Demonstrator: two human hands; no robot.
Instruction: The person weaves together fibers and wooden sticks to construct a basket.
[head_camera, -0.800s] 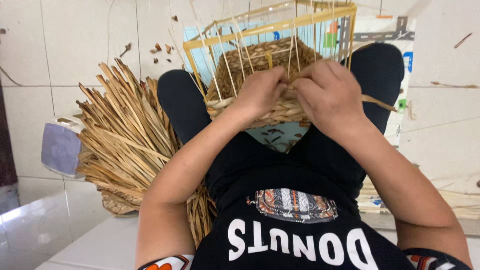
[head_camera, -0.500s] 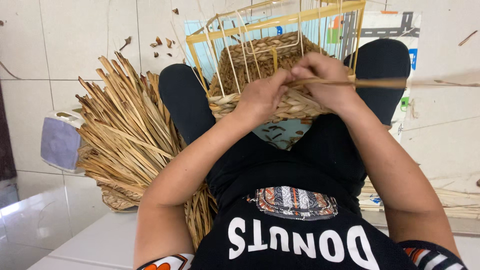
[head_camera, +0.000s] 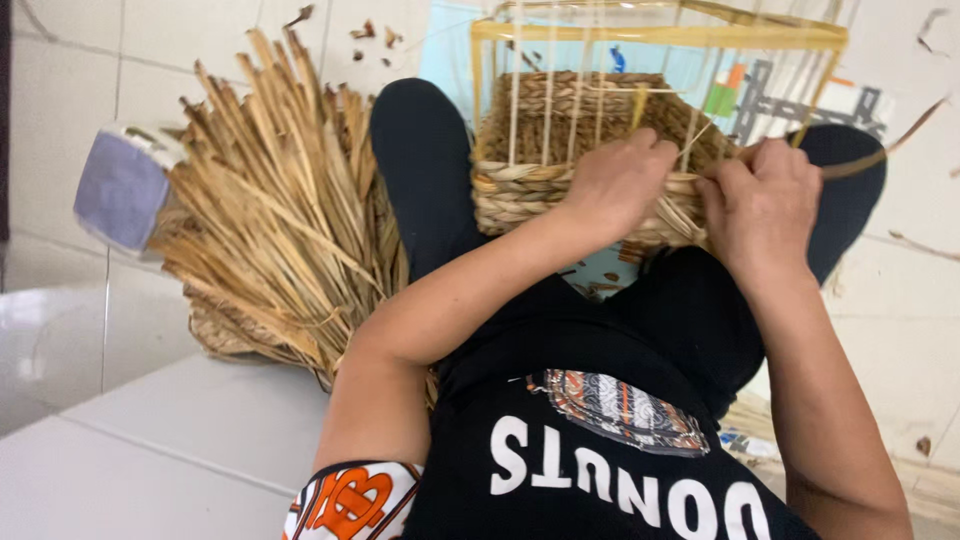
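Note:
A half-woven straw basket (head_camera: 520, 185) rests between my knees, built around a yellow wooden frame (head_camera: 660, 35) with thin upright strands. My left hand (head_camera: 615, 185) presses on the woven near wall of the basket, fingers curled over its top edge. Just to its right, my right hand (head_camera: 760, 195) pinches a long straw strand (head_camera: 880, 150) that runs off to the right past my knee. Both hands sit at the basket's rim, almost touching.
A thick bundle of dry straw stalks (head_camera: 280, 220) fans out on the tiled floor at my left, by my left knee (head_camera: 415, 130). A pale blue-grey block (head_camera: 120, 190) lies at its far left. Straw scraps dot the white tiles (head_camera: 930, 330).
The view has shifted so the basket sits further right. My right hand has drawn the strand out to the right and come down to the rim beside my left hand.

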